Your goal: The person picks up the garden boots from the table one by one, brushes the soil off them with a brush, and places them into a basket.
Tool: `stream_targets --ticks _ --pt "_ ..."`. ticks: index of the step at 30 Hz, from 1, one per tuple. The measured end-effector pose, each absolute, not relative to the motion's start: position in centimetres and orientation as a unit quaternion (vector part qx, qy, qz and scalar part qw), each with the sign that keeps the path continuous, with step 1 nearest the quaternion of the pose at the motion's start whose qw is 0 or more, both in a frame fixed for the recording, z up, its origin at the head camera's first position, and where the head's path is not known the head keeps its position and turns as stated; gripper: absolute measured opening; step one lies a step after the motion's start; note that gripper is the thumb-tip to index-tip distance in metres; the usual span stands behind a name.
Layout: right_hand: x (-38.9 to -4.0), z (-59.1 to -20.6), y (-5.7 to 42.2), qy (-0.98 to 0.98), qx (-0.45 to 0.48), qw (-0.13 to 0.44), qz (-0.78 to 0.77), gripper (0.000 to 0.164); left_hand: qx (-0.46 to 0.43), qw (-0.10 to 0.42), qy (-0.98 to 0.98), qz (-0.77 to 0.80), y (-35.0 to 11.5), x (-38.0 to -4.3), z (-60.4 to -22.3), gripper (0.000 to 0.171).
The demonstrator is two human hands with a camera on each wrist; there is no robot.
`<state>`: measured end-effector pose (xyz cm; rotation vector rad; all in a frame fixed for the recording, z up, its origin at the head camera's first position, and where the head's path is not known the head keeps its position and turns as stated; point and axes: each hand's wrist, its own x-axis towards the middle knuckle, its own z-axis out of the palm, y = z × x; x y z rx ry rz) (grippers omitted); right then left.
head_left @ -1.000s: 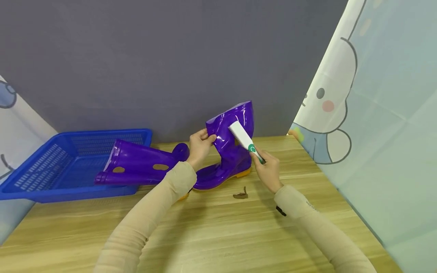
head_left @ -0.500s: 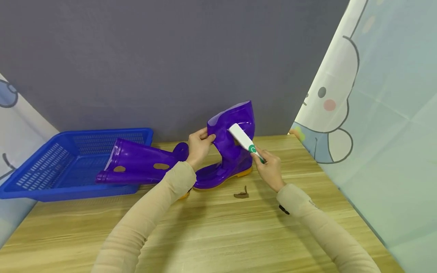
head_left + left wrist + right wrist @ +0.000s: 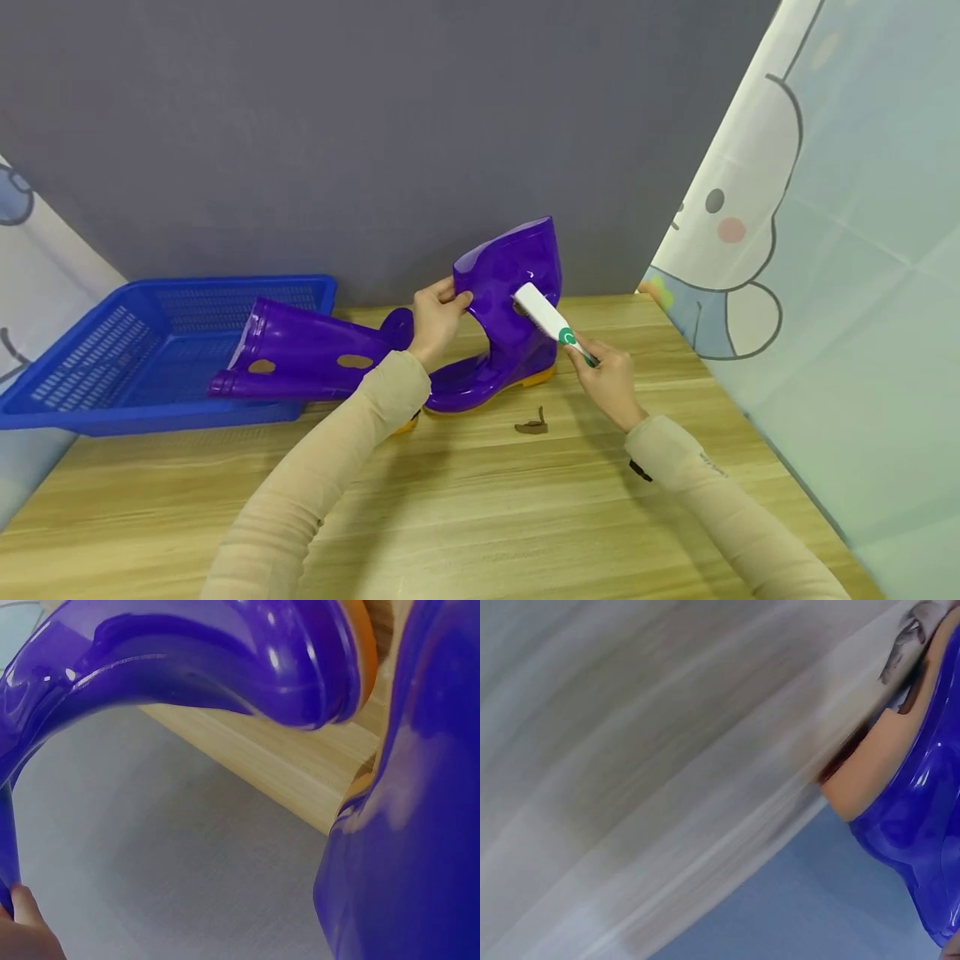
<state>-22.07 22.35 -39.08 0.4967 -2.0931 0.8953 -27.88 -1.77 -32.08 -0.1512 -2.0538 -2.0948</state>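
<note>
A glossy purple rain boot (image 3: pixel 517 258) with an orange sole stands on the wooden table, its shaft bent over at the top. My left hand (image 3: pixel 437 321) pinches the edge of its shaft opening, thumb outside; in the left wrist view only part of that hand (image 3: pixel 30 930) shows at the lower left. My right hand (image 3: pixel 609 379) grips the handle of a white brush (image 3: pixel 542 312) with a green mark, its bristle side against the boot shaft. A brown patch there is partly hidden by the brush. In the right wrist view the boot (image 3: pixel 930 810) fills the right edge.
A second purple boot (image 3: pixel 307 346) with brown patches lies across the front of a blue plastic basket (image 3: pixel 172 418) at left. Small brown scraps (image 3: pixel 532 427) lie on the table (image 3: pixel 480 508). A grey wall (image 3: pixel 375 150) rises behind.
My right hand has moved the brush a little down and to the right along the boot shaft. My left hand keeps its hold on the opening's edge.
</note>
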Motion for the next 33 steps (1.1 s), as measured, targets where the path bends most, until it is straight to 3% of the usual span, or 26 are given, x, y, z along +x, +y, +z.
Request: stream_targets --ticks 14,33 --pt "-22.7 -35.9 21.1 -0.819 0.170 0.400 0.376 0.027 -0.050 0.105 -0.732 -0.671 -1.1 -27.5 -31.2 0.035" --pt "-22.2 -37.5 22.9 -0.854 0.151 0.373 0.329 0.025 -0.059 0.099 -0.734 -0.669 -1.2 -27.1 -31.0 0.034"
